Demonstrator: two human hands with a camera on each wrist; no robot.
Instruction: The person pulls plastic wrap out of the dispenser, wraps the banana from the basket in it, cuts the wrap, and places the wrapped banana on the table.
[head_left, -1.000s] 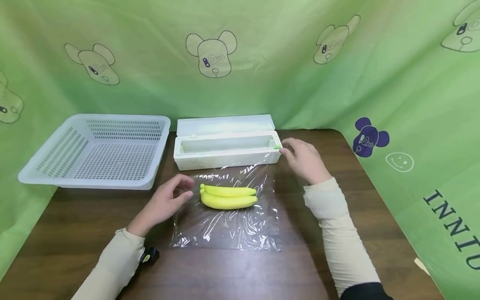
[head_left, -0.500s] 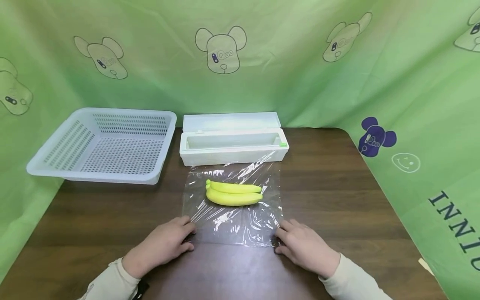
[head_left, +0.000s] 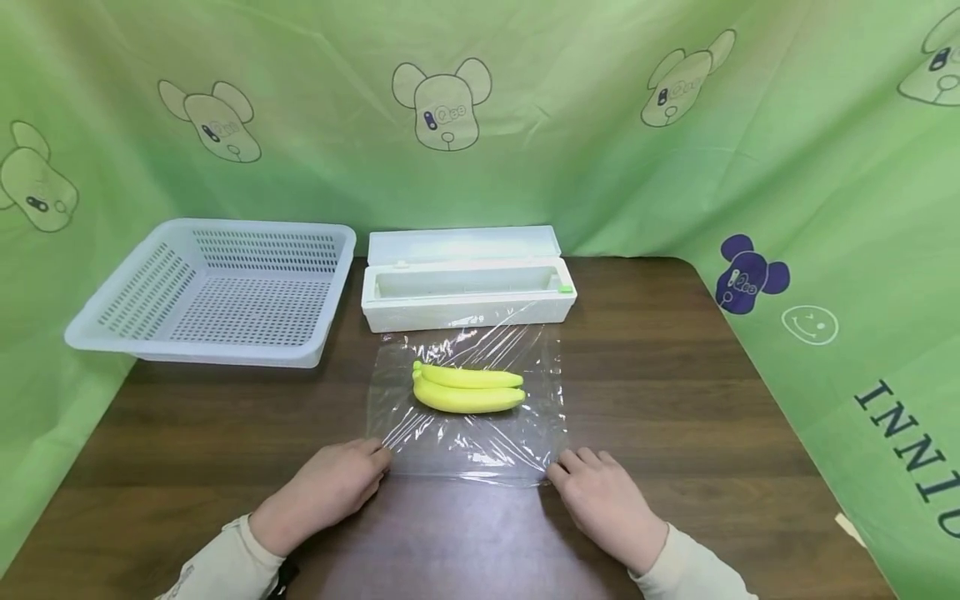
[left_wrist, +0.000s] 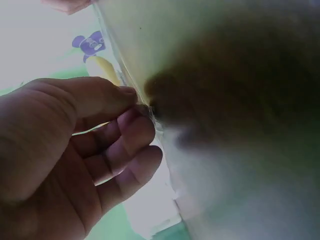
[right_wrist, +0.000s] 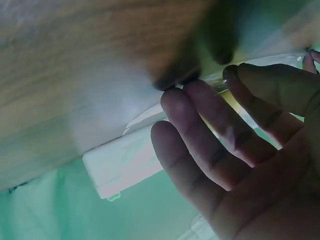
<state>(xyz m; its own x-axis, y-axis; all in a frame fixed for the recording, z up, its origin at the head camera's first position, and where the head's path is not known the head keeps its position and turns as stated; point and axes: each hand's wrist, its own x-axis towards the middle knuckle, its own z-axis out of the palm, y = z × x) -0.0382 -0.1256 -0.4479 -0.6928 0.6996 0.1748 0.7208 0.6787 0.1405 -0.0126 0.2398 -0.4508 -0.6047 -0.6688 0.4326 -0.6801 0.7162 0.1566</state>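
A sheet of clear cling film lies on the table, running back to the white dispenser box. Two yellow bananas, joined at the stem, rest on the film. At the film's near left corner my left hand pinches it; the left wrist view shows thumb and fingertips meeting at the edge. My right hand pinches the near right corner. Thumb and index finger come together beside the film in the right wrist view, while the other fingers extend loosely.
A white perforated basket stands at the back left. The box's lid is raised, and a green slider sits at its right end. A green printed curtain hangs behind the brown table.
My right hand has come from the box's right end to the film's near right corner. The left hand has moved down from beside the bananas. The film's near edge is now drawn tighter.
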